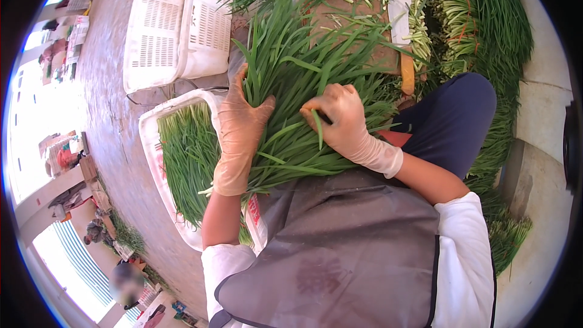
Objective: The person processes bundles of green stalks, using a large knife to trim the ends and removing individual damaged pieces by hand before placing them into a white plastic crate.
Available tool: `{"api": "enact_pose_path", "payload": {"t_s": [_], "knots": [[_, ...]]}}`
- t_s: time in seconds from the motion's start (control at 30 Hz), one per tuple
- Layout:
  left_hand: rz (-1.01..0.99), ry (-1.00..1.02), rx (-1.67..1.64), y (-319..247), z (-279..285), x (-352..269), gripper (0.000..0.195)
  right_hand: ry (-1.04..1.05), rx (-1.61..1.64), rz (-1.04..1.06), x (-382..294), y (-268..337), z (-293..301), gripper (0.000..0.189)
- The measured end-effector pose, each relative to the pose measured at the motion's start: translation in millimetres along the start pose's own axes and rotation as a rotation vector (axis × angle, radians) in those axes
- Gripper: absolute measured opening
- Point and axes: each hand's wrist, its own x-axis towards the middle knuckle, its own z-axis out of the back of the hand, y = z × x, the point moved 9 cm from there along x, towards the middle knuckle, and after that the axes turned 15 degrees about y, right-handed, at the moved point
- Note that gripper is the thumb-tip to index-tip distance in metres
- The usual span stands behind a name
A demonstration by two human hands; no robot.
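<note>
My left hand (pixel 243 123), in a translucent glove, holds a bunch of long green leaves (pixel 278 54), like garlic chives, with the thumb across it. Loose leaves of the same kind lie beneath both hands, over the lap of a dark apron (pixel 337 237). My right hand (pixel 337 116), gloved too, is curled above them with a single leaf (pixel 317 130) pinched at its fingers. Beyond the hands, cut pale stem pieces lie on a brown board (pixel 350 23), by a cleaver-like flat metal blade (pixel 399 13) with a yellow handle (pixel 406 73).
A white plastic crate (pixel 148 136) at the left holds packed greens. Another white slatted crate (pixel 177 32) stands beyond it. Tied bundles (pixel 464 18) are stacked along the right, beside my bent knee (pixel 455 114). Other people and goods show small at the far left.
</note>
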Motion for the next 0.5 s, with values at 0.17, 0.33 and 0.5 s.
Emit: {"api": "enact_pose_path", "payload": {"t_s": [0.17, 0.33, 0.5], "knots": [[0.012, -0.028, 0.021, -3.7, 0.1, -1.4, 0.075, -0.013, 1.184, -0.401, 4.1, -50.1, -25.2, 0.017], [-0.100, 0.233, -0.059, -20.7, 29.2, -22.4, 0.108, 0.020, -0.029, -0.345, 10.5, -108.1, 32.9, 0.040], [0.038, 0.474, 0.237, 75.4, 64.5, -108.7, 0.140, 0.118, -0.142, -0.732, -32.6, -198.8, 92.3, 0.057]]}}
